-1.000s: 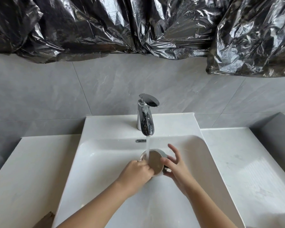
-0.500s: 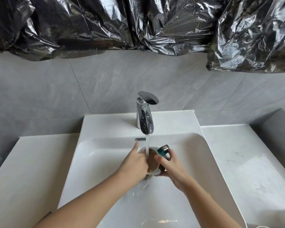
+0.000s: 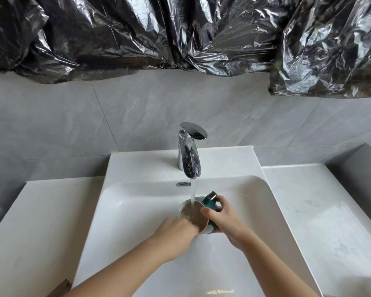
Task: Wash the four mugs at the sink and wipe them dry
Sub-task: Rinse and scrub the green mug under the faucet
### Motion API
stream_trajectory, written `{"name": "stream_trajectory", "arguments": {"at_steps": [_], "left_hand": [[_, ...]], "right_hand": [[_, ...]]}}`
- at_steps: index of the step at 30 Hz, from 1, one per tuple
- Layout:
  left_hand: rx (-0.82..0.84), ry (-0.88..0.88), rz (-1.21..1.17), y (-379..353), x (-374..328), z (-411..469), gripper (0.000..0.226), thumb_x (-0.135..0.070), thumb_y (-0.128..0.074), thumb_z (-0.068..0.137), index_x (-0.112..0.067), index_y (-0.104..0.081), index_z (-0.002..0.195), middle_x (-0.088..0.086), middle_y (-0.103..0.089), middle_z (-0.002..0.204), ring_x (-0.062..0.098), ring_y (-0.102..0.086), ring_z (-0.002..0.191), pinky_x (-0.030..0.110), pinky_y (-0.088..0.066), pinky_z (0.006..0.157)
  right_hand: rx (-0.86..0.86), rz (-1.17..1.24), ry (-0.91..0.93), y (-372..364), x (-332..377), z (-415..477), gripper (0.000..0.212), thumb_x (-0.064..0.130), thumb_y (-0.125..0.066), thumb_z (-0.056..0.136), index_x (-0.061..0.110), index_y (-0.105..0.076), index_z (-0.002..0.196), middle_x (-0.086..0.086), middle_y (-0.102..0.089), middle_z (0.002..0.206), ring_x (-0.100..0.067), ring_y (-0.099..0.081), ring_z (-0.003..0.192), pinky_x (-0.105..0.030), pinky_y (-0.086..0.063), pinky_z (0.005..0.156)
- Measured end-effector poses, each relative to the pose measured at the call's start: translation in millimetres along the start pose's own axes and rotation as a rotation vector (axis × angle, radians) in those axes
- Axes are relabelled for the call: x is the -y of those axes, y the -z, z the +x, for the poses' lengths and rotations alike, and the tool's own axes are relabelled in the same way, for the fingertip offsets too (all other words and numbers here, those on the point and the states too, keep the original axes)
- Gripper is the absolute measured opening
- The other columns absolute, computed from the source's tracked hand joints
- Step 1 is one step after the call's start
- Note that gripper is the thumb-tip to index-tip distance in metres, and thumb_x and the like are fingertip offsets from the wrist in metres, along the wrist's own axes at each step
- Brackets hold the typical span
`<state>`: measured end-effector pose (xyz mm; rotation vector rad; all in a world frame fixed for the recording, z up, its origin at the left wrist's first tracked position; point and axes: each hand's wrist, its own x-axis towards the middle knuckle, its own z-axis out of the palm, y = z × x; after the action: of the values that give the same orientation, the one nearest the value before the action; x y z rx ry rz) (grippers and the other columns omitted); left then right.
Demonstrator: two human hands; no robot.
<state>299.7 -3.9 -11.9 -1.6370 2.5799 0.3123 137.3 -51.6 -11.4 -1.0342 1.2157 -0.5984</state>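
1. Your right hand (image 3: 225, 221) wraps the teal mug (image 3: 196, 218), thumb over its rim. Your left hand (image 3: 176, 234) reaches into its mouth, and I cannot tell whether those fingers curl.
2. The mug is held tilted under the faucet (image 3: 190, 153) stream, over the sink basin (image 3: 137, 211).
3. You look mid-wash on one mug. No others show, and drying is not yet begun.

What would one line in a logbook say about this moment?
stage: washing a mug | mug: tilted under running tap, over sink | right hand: grips mug | left hand: reaches into mug
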Motion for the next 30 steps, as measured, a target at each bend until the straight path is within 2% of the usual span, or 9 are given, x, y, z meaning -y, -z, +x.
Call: {"name": "stream_trajectory", "arguments": {"at_steps": [4, 7, 11, 15, 20, 21, 25, 27, 30], "left_hand": [[-0.016, -0.149, 0.291, 2.5, 9.6, 6.0, 0.046, -0.002, -0.072, 0.044, -0.026, -0.058, 0.080, -0.010, -0.059, 0.066, 0.015, -0.062, 0.073, 0.019, -0.038, 0.042], [0.045, -0.145, 0.296, 8.0, 5.7, 4.7, 0.044, -0.007, -0.077, 0.033, -0.027, -0.059, 0.069, -0.011, -0.056, 0.054, 0.009, -0.060, 0.056, 0.015, -0.033, 0.038], [-0.004, -0.162, 0.284, 0.1, -4.2, 2.6, 0.039, -0.029, -0.089, 0.039, -0.029, -0.066, 0.070, -0.012, -0.056, 0.054, 0.004, -0.057, 0.053, 0.016, -0.031, 0.039], [-0.059, -0.161, 0.268, 2.6, -1.3, 2.6, 0.036, -0.060, -0.083, 0.055, -0.030, -0.063, 0.060, -0.012, -0.056, 0.052, 0.004, -0.058, 0.054, 0.016, -0.028, 0.039], [0.085, -0.140, 0.434, 7.0, 9.1, -1.2, 0.022, -0.007, -0.064, 0.074, -0.023, -0.066, 0.088, -0.005, -0.067, 0.093, 0.017, -0.051, 0.111, 0.031, -0.033, 0.068], [0.070, -0.124, 0.435, 8.6, 8.4, -1.7, 0.031, -0.003, -0.061, 0.067, -0.024, -0.066, 0.090, -0.005, -0.068, 0.092, 0.017, -0.053, 0.110, 0.030, -0.033, 0.065], [-0.005, -0.137, 0.298, 10.3, 4.8, -1.3, 0.038, -0.008, -0.078, 0.032, -0.027, -0.062, 0.061, -0.010, -0.056, 0.051, 0.007, -0.059, 0.052, 0.015, -0.029, 0.040], [-0.030, -0.122, 0.330, 13.5, 0.9, -2.9, 0.035, -0.019, -0.087, 0.034, -0.027, -0.060, 0.057, -0.011, -0.054, 0.051, 0.006, -0.057, 0.051, 0.016, -0.032, 0.041], [-0.154, -0.156, 0.307, 15.0, -1.6, -7.0, 0.031, -0.022, -0.085, 0.047, -0.028, -0.059, 0.063, -0.011, -0.054, 0.060, 0.009, -0.056, 0.061, 0.024, -0.037, 0.055]], "right_hand": [[0.020, 0.000, -0.021, 2.7, 0.6, -2.1, 0.057, 0.033, -0.072, 0.066, 0.015, -0.054, 0.117, -0.012, -0.070, 0.106, -0.023, -0.073, 0.082, -0.055, -0.059, 0.081], [0.010, 0.180, -0.036, 3.2, -5.4, -5.5, 0.048, 0.023, -0.070, 0.086, 0.013, -0.048, 0.127, -0.013, -0.066, 0.110, -0.017, -0.070, 0.079, -0.053, -0.058, 0.086], [0.066, 0.361, -0.060, -5.5, -19.7, -15.5, 0.065, 0.022, -0.068, 0.073, 0.018, -0.044, 0.133, -0.017, -0.066, 0.109, -0.021, -0.067, 0.086, -0.045, -0.059, 0.079], [0.079, 0.285, -0.043, -7.6, -17.6, -20.1, 0.061, 0.033, -0.073, 0.069, 0.020, -0.057, 0.127, -0.019, -0.065, 0.108, -0.021, -0.064, 0.084, -0.043, -0.059, 0.070], [0.091, -0.109, -0.044, -3.2, 1.7, -15.0, 0.057, 0.035, -0.063, 0.072, 0.023, -0.053, 0.127, -0.006, -0.064, 0.097, -0.020, -0.068, 0.078, -0.050, -0.061, 0.079], [0.093, -0.139, -0.040, -4.4, 3.3, -14.2, 0.060, 0.037, -0.063, 0.072, 0.024, -0.050, 0.129, -0.004, -0.063, 0.098, -0.017, -0.068, 0.075, -0.048, -0.061, 0.080], [0.053, 0.111, -0.009, -13.1, -3.9, -17.3, 0.063, 0.026, -0.063, 0.073, 0.028, -0.045, 0.134, -0.014, -0.059, 0.113, -0.015, -0.070, 0.082, -0.045, -0.061, 0.076], [0.034, 0.278, 0.001, -16.9, -8.7, -16.0, 0.058, 0.025, -0.065, 0.076, 0.027, -0.048, 0.131, -0.017, -0.061, 0.123, -0.021, -0.070, 0.092, -0.045, -0.060, 0.074], [0.018, 0.212, -0.008, -17.0, -4.0, -10.7, 0.067, 0.045, -0.069, 0.071, 0.027, -0.052, 0.133, -0.010, -0.066, 0.118, -0.018, -0.068, 0.088, -0.045, -0.060, 0.081]]}}
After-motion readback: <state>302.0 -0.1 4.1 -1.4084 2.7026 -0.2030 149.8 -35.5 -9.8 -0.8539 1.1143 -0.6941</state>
